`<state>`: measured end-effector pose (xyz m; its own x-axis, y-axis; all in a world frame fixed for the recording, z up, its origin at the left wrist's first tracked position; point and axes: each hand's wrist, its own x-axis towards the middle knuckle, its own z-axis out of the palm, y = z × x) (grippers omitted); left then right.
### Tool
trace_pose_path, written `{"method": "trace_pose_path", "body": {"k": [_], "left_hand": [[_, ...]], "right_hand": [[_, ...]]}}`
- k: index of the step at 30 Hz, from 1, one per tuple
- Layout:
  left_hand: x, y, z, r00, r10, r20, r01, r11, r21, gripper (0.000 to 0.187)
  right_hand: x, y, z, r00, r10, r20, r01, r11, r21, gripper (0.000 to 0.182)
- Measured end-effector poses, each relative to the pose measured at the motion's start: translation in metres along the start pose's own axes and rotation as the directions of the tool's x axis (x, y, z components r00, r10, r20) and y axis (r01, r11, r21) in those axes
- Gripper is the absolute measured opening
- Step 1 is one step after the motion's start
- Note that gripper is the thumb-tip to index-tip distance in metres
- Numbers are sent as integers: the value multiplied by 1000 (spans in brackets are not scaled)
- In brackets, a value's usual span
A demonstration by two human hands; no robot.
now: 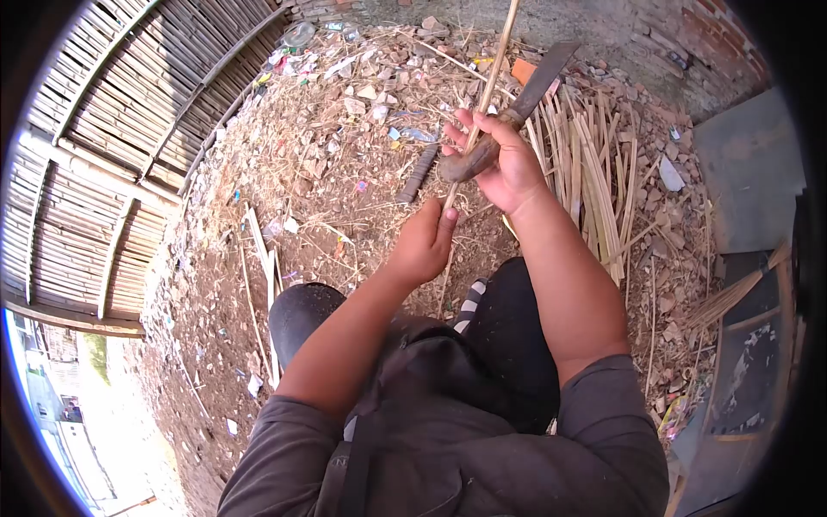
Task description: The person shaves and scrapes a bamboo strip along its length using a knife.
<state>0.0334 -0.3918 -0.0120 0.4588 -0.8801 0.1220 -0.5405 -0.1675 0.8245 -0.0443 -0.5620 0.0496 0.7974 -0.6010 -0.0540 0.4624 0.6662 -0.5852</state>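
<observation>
My right hand (514,168) is turned palm up around the curved wooden handle of a machete (474,162). Its dark blade points away to the upper right. A long thin bamboo strip (497,69) runs past the handle and between the fingers of that hand, its far end beyond the top of the view. Lower down, my left hand (424,244) is closed around the same strip, thumb on top. The strip's near end comes out below it toward the ground between my legs.
Split bamboo strips (590,172) lie piled to the right. A dark ridged bar (419,172) rests on the ground ahead. More strips (267,284) lie by my left knee. Rubble and litter cover the soil. A bamboo wall (129,129) stands left, a brick wall (637,43) behind, grey panels (745,164) right.
</observation>
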Motion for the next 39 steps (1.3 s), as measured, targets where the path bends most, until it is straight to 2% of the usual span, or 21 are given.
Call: {"method": "trace_pose_path", "body": {"k": [3,6,7,9,11,14,15,16,18,19,20,22,23,26,27,30,31,33,36,39], "left_hand": [[-10,-13,2,999,-41,18,44,982,-184,31],[-15,-24,-4,990,-121,72,136,957,-258,31],[-16,-20,-10,978,-184,97,206,929,-306,31],[-21,-9,-24,940,-301,159,340,853,-396,32],[-23,-24,-31,956,-266,120,291,902,-318,33],[-22,-50,-48,967,-256,7,252,947,-196,36],[-21,-51,-58,966,-257,-34,250,957,-148,38],[-22,-51,-67,964,-257,-74,249,963,-98,41],[-26,-45,-84,961,-212,-178,222,974,36,40],[-26,-41,-93,958,-200,-207,221,972,83,40],[-27,-36,-100,954,-187,-235,222,967,129,40],[-31,-26,-109,938,-204,-279,239,966,97,40],[-32,-26,-111,931,-215,-294,248,965,81,40],[-38,-39,-113,922,-260,-288,248,966,-77,39],[-39,-40,-113,922,-275,-274,242,959,-148,38],[-46,-37,-114,934,-278,-223,259,959,-114,38],[-46,-39,-112,938,-278,-209,252,957,-143,33],[-47,-36,-112,940,-247,-234,235,969,-79,35],[-48,-37,-112,944,-234,-235,239,971,-6,39],[-50,-37,-112,951,-208,-230,223,974,40,41]], "right_hand": [[8,3,-16,996,86,6,-84,986,-143,30],[10,12,-20,995,95,-1,-93,971,-221,25],[6,16,-16,998,8,-58,-22,973,-232,27],[5,15,-11,991,-54,-126,17,961,-274,21],[2,10,-6,983,-96,-155,42,947,-319,19],[6,-11,-27,991,133,-16,-121,837,-533,22],[9,-15,-30,994,112,-7,-86,713,-695,24],[10,-17,-32,996,76,-41,-75,527,-847,26],[10,-19,-29,997,-15,-75,-74,72,-995,30],[4,-9,-27,996,-64,59,54,-78,-995,40],[1,2,-25,991,-57,122,115,-115,-987,41],[-5,24,-10,968,-37,247,236,-189,-953,45],[-8,24,6,980,116,160,181,-194,-964,43],[-20,41,34,957,184,224,262,-218,-940,39],[-20,52,32,940,124,319,339,-203,-919,34],[-18,60,33,913,215,348,394,-236,-888,31],[-17,64,31,902,209,379,424,-247,-871,31],[-16,72,25,876,198,440,480,-272,-834,30],[-16,77,29,902,217,374,426,-301,-853,28],[-13,77,31,904,161,396,427,-391,-815,26]]}}
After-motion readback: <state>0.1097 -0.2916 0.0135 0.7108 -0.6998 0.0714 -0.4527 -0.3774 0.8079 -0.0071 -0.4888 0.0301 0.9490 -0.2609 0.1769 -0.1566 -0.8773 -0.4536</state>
